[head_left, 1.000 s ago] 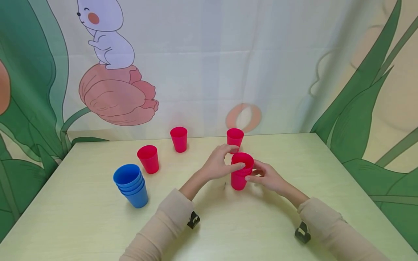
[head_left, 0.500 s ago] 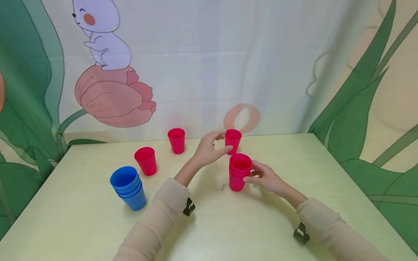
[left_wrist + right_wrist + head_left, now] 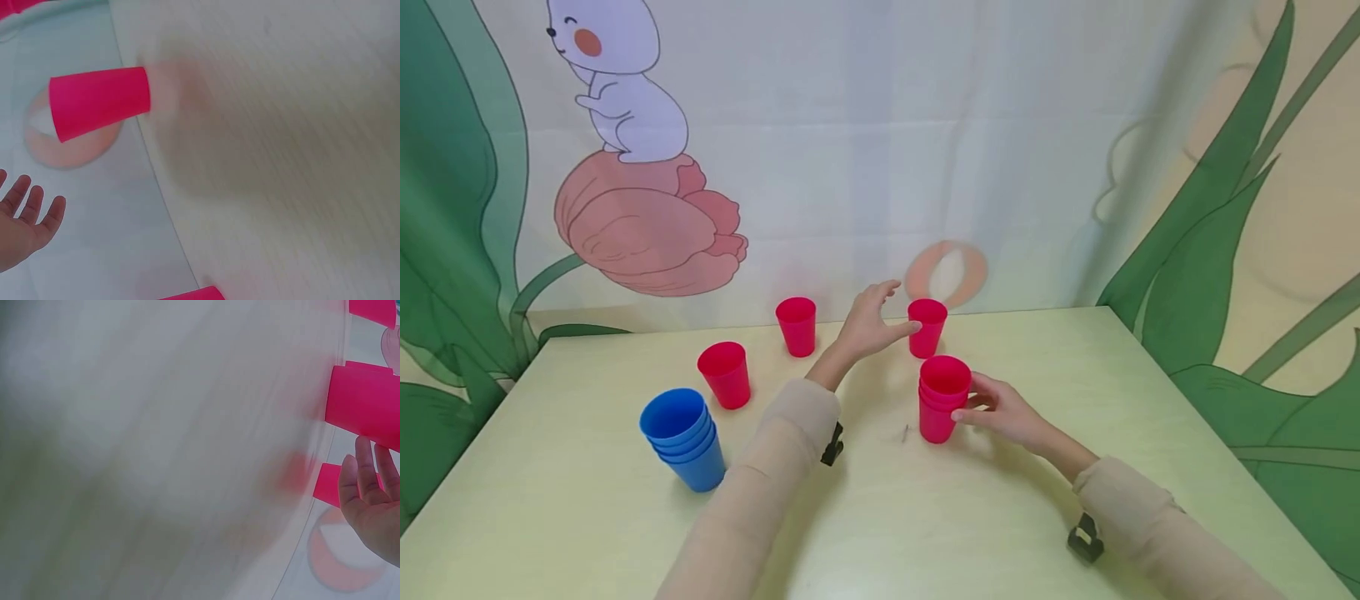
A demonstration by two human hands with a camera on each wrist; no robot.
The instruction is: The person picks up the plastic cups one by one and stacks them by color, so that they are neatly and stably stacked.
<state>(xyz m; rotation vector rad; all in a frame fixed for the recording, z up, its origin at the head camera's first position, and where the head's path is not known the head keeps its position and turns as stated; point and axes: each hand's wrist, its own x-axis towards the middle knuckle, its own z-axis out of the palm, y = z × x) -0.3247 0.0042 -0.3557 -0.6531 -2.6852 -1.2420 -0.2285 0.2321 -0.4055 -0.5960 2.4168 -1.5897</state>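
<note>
In the head view, the left hand (image 3: 863, 325) is held with fingers apart beside the red cup (image 3: 929, 340) near the surface's (image 3: 985, 517) far edge; the red stack (image 3: 936, 419) is lightly clasped by the right hand (image 3: 1006, 412). Left wrist: even side contact seems advisable. Right wrist: the stack is best kept steady.

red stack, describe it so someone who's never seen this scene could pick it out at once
On the pale table, find the right hand. The red stack stands upright at its thumb, in front of a single red cup. Its nested rims set it apart from that cup, its colour from the blue stack.
</note>
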